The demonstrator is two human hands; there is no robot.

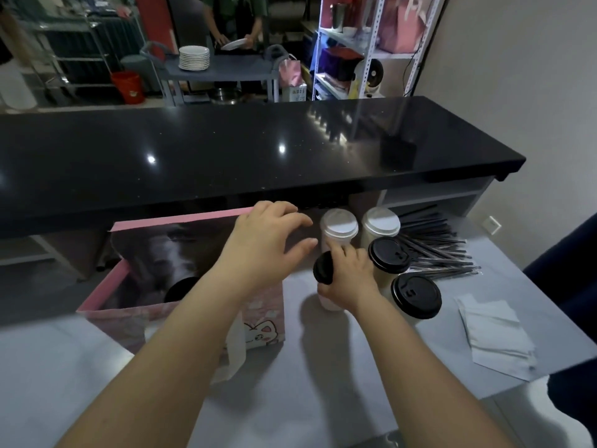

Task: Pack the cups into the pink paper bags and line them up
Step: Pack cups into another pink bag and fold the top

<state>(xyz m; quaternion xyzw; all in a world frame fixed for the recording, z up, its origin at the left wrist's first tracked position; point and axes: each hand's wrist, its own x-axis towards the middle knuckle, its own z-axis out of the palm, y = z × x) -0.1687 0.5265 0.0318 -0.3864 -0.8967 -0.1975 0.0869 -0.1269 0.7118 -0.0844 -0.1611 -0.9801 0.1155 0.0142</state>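
Note:
An open pink paper bag (106, 286) with a cartoon animal print stands on the grey table, a black-lidded cup (181, 287) inside it. My left hand (261, 244) hovers over the bag's right rim with fingers spread and relaxed. Just right of the bag, my right hand (347, 276) grips a tilted cup with a black lid (324, 272). Behind it stand two white-lidded cups (339, 223) (381, 223). To the right stand two more black-lidded cups (389, 255) (416, 295).
A pile of black wrapped straws (433, 247) lies at the back right, white napkins (494, 334) at the right edge. A raised black counter (226, 150) runs behind the table. Beyond it a person handles plates at a cart (223, 69), and a shelf (365, 46) stands right.

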